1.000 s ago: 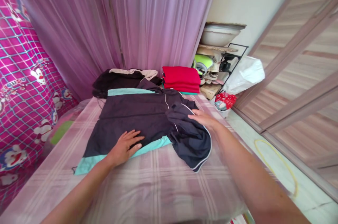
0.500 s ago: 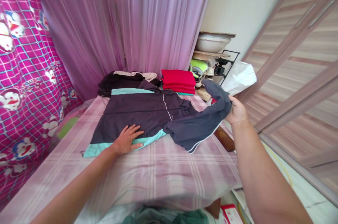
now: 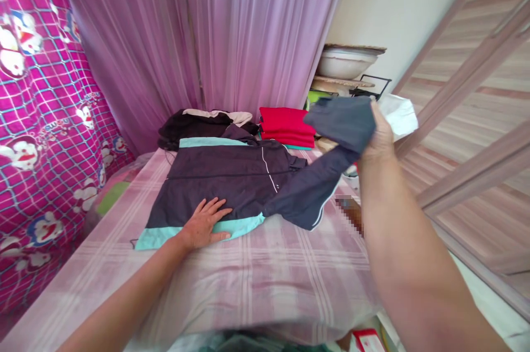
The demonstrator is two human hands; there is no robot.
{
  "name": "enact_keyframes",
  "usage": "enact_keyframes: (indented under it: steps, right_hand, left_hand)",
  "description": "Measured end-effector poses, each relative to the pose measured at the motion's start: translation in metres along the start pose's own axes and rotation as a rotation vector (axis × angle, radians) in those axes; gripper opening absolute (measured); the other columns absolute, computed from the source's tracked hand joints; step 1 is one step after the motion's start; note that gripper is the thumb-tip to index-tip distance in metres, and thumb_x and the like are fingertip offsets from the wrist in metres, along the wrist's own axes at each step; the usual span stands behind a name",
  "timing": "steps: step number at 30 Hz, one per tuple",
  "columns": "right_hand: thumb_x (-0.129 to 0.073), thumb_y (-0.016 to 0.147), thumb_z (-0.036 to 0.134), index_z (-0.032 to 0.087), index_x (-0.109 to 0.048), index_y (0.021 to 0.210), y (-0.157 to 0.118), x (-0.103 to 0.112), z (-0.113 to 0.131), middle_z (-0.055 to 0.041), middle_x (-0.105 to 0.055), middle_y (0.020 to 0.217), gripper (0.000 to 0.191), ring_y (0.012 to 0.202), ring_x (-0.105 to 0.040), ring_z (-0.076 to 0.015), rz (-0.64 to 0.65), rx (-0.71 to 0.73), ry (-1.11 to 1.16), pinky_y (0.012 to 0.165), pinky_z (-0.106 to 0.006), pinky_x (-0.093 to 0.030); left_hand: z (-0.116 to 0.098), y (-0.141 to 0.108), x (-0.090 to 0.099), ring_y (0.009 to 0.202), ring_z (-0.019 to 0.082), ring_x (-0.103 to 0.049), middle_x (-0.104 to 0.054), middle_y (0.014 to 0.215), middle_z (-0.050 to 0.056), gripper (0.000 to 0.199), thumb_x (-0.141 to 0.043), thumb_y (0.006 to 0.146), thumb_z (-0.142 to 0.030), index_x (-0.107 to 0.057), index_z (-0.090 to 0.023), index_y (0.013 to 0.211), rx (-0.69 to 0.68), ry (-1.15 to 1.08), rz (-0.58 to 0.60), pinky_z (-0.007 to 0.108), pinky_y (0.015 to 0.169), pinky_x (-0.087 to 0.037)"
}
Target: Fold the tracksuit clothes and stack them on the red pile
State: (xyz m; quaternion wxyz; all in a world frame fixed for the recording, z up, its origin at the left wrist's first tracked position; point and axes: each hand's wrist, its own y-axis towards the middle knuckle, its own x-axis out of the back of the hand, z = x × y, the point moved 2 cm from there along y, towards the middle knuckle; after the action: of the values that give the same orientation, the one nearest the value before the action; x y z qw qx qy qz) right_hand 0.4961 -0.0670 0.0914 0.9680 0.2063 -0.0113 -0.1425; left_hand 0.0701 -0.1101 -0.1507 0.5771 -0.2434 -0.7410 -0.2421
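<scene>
A dark jacket (image 3: 211, 180) with turquoise side panels and thin white piping lies spread on the bed, its hem toward the left. My left hand (image 3: 207, 222) rests flat on its near side, fingers spread across the dark cloth and the turquoise strip. Off the bed at the right, my right hand (image 3: 379, 134) grips the jacket's near sleeve (image 3: 343, 120) and holds it raised. The sleeve's end flops over to the left from my fingers. Part of my right hand's grip is hidden behind the cloth.
Folded red clothes (image 3: 285, 126) are stacked at the bed's far edge, beside a heap of black and cream clothing (image 3: 199, 125). A rack with a white basin (image 3: 345, 62) stands at the back right. A wooden wardrobe (image 3: 476, 120) lines the right side; purple curtains (image 3: 207, 31) hang behind.
My right hand has lifted the sleeve higher, and its loose end now folds over to the left. My left hand stays flat on the jacket. The view has shifted slightly.
</scene>
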Motion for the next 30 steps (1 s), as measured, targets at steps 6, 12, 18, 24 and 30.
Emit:
enact_keyframes:
  steps: [6, 12, 18, 24, 30]
  right_hand:
    - [-0.051, 0.099, 0.035, 0.013, -0.053, 0.134, 0.017, -0.105, -0.031, -0.0131, -0.067, 0.126, 0.042, 0.095, -0.069, -0.0136, 0.276, -0.267, -0.468, 0.086, -0.028, -0.054]
    - [-0.049, 0.098, 0.045, 0.015, -0.07, 0.099, -0.061, -0.048, -0.102, -0.0125, -0.075, 0.105, 0.037, 0.086, -0.071, -0.0179, 0.451, -0.484, -0.766, 0.078, -0.026, -0.054]
    - [-0.062, 0.087, 0.04, 0.018, -0.067, 0.116, -0.12, -0.021, -0.158, -0.0104, -0.073, 0.111, 0.037, 0.097, -0.07, -0.0202, 0.239, -0.34, -0.707, 0.084, -0.03, -0.054]
    - [-0.061, 0.084, 0.041, 0.021, -0.07, 0.11, -0.122, -0.025, -0.178, -0.0047, -0.075, 0.087, 0.034, 0.082, -0.07, -0.0209, 0.141, -0.207, -0.758, 0.071, -0.031, -0.053]
    - [-0.054, 0.091, 0.037, 0.021, -0.069, 0.115, -0.139, -0.014, -0.186, -0.0074, -0.076, 0.087, 0.032, 0.078, -0.069, -0.0237, 0.072, -0.284, -1.172, 0.067, -0.031, -0.047]
  left_hand:
    - [-0.003, -0.001, 0.003, 0.147, 0.035, -0.029, -0.039, 0.157, 0.009, 0.078, -0.055, 0.079, -0.073, -0.046, -0.033, 0.146, 0.022, 0.005, 0.034, 0.06, 0.119, -0.016]
    - [-0.005, -0.002, 0.007, 0.146, 0.034, -0.031, -0.042, 0.156, 0.009, 0.072, -0.049, 0.083, -0.073, -0.05, -0.033, 0.143, 0.021, -0.02, 0.015, 0.059, 0.119, -0.016]
    - [-0.064, 0.024, 0.015, 0.126, 0.03, -0.055, -0.063, 0.134, 0.013, 0.064, -0.049, 0.089, -0.064, -0.056, -0.023, 0.138, 0.171, -0.122, -0.058, 0.053, 0.115, -0.03]
    - [-0.117, 0.043, 0.001, 0.112, 0.026, -0.059, -0.071, 0.117, 0.008, 0.063, -0.062, 0.086, -0.033, -0.045, -0.021, 0.145, 0.259, -0.17, -0.129, 0.044, 0.104, -0.04]
    - [-0.113, 0.04, -0.006, 0.1, 0.023, -0.062, -0.073, 0.105, 0.006, 0.05, -0.052, 0.087, -0.015, -0.057, -0.025, 0.136, 0.123, -0.202, -0.096, 0.041, 0.095, -0.045]
